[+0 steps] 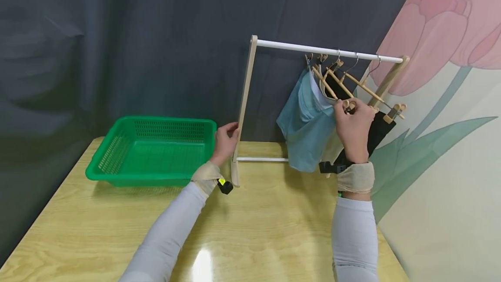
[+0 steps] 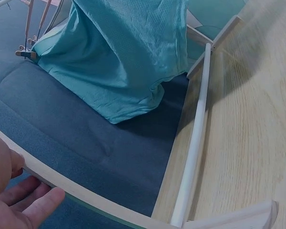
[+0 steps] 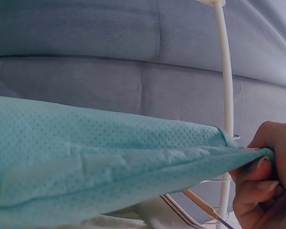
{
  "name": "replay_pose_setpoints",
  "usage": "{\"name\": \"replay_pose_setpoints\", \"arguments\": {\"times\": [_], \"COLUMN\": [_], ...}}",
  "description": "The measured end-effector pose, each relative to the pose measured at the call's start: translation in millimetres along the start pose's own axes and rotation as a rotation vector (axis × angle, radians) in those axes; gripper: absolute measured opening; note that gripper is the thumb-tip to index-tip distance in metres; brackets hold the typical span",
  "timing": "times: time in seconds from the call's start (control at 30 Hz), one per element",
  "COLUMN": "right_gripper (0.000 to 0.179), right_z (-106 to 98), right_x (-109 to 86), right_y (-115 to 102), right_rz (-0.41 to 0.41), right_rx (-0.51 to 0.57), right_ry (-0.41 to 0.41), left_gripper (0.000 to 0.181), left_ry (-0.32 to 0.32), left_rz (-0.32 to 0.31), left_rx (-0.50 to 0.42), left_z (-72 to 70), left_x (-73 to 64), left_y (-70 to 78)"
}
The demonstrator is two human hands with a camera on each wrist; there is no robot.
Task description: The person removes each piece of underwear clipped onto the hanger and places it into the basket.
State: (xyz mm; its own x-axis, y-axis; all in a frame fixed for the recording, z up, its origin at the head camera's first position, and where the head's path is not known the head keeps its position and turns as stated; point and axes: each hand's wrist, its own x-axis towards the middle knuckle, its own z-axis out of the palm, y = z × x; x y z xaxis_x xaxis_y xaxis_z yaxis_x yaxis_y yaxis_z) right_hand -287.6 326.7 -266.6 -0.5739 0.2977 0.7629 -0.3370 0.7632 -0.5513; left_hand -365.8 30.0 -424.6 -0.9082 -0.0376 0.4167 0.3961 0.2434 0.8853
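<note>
The right hand (image 1: 355,129) pinches a teal garment (image 1: 309,129) on the clothes rack (image 1: 282,45); the left hand (image 1: 225,145) grips its left upright (image 1: 247,86).

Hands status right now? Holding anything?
Left hand: closed, holding the pale wooden rack post.
Right hand: closed, pinching the light-blue cloth garment by its edge.
</note>
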Motion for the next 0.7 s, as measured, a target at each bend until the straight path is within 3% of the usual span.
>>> {"name": "replay_pose_setpoints", "arguments": {"times": [0.4,0.7], "right_gripper": [0.025,0.018], "right_z": [-9,-16], "right_x": [-7.6,-52.1], "right_y": [-2,3], "right_rz": [-0.005,0.056], "right_rx": [0.05,0.089], "right_ry": [0.026,0.017], "left_gripper": [0.027,0.027], "left_ry": [0.002,-0.029], "left_rz": [0.006,-0.004], "left_rx": [0.008,0.009], "left_z": [2.9,-1.0], "left_x": [-0.6,1.8], "left_y": [-3.0,-5.1]}}
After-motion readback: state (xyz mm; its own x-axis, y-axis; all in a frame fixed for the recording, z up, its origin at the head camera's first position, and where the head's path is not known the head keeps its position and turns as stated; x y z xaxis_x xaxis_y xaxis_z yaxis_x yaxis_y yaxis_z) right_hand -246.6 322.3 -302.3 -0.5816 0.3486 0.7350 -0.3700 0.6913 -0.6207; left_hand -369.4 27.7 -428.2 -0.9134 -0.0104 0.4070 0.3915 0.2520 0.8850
